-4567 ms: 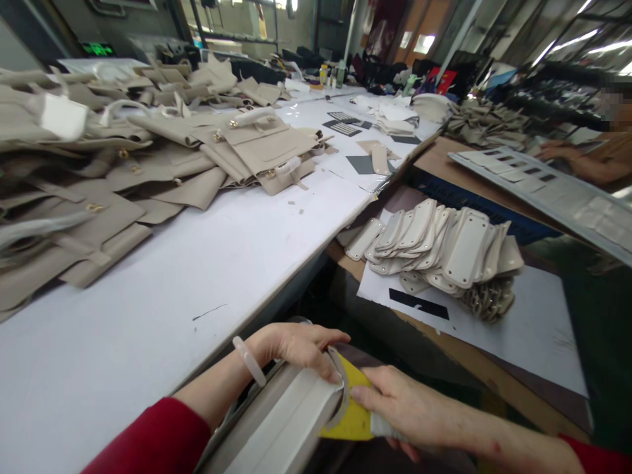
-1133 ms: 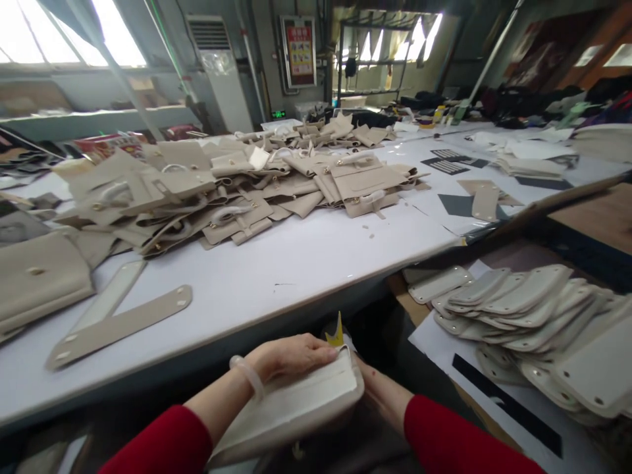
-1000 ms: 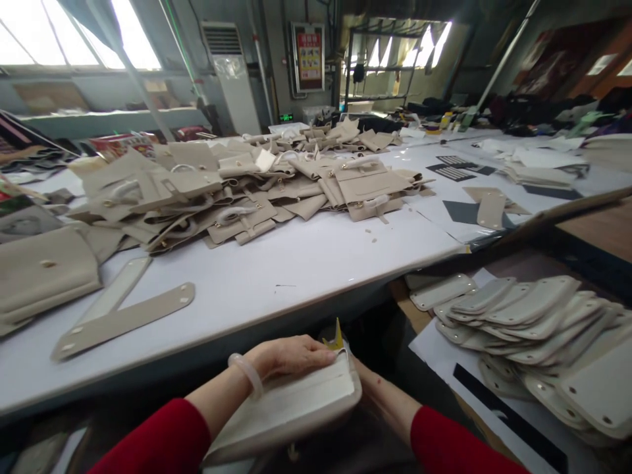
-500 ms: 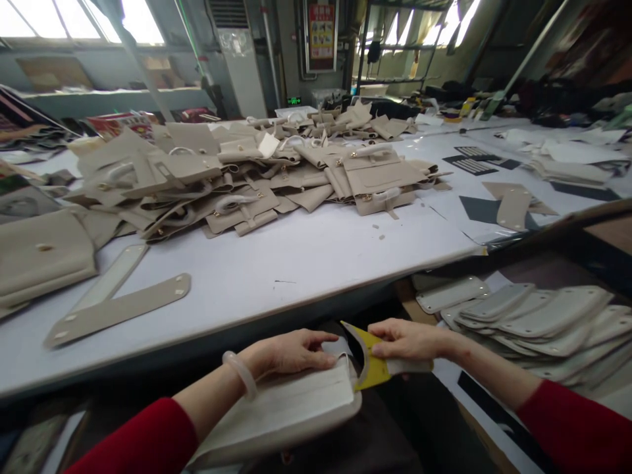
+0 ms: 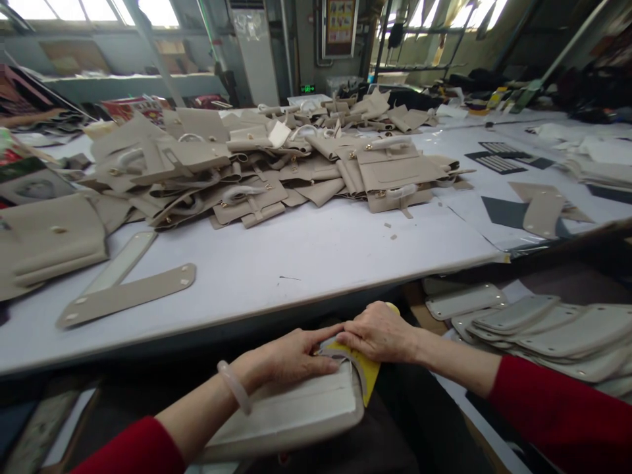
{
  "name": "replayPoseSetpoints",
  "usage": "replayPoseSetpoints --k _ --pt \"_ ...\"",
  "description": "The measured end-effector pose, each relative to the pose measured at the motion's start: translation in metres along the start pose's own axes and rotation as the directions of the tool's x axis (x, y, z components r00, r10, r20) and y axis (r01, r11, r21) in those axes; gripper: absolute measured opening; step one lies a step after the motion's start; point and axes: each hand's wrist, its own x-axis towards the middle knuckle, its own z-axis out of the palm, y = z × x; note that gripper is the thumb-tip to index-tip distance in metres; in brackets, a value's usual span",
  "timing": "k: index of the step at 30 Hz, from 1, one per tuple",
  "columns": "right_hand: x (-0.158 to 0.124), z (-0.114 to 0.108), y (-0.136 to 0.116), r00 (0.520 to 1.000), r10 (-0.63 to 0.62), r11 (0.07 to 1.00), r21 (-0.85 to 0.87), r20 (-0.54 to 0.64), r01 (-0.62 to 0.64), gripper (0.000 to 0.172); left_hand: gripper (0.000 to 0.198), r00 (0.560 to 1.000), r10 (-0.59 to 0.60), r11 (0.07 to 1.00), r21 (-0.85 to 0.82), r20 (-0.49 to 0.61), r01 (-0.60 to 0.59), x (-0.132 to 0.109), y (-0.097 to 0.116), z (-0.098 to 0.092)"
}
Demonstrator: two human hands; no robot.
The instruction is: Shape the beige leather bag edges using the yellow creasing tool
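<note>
R hand [image 5: 378, 334] grip clamped on yellow tool [image 5: 369, 374], its curved edge at R end of beige pc. w/ white side [image 5: 301, 409]. L hand [image 5: 289, 359] lies on pc.'s top edge, thumb & index apart; far fingers hidden, can't tell if clamped. Pc. sits below near edge of table [image 5: 237, 280]. On table: two strips [image 5: 143, 295], bag pile [image 5: 320, 176] behind. Panel stack [image 5: 538, 329] at R.
</note>
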Motion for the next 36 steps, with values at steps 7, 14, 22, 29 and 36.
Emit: replayPoseSetpoints --k 7,14,22,29,36 --pt "0.004 0.006 0.007 1.0 -0.011 0.996 -0.089 -0.011 0.01 0.058 0.053 0.999 0.03 0.998 0.056 0.036 -0.032 -0.001 0.001 -0.001" --pt "0.005 0.007 0.005 0.999 -0.037 0.991 -0.131 0.009 0.038 0.055 0.045 0.998 0.046 0.992 0.117 0.036 -0.05 -0.002 0.001 0.0" --pt "-0.001 0.004 -0.001 0.999 -0.015 0.989 -0.144 0.028 0.019 0.057 0.047 0.997 0.055 0.988 0.139 0.051 -0.062 -0.002 0.004 0.0" --pt "-0.005 0.011 -0.008 0.999 0.023 0.986 -0.165 0.031 -0.017 0.058 0.043 0.995 0.081 0.986 0.144 0.053 -0.088 -0.004 0.01 0.003" --pt "-0.011 0.017 -0.014 0.995 0.095 0.983 -0.158 0.009 -0.092 0.062 0.04 0.993 0.116 0.968 0.222 0.011 -0.116 -0.006 0.015 0.008"
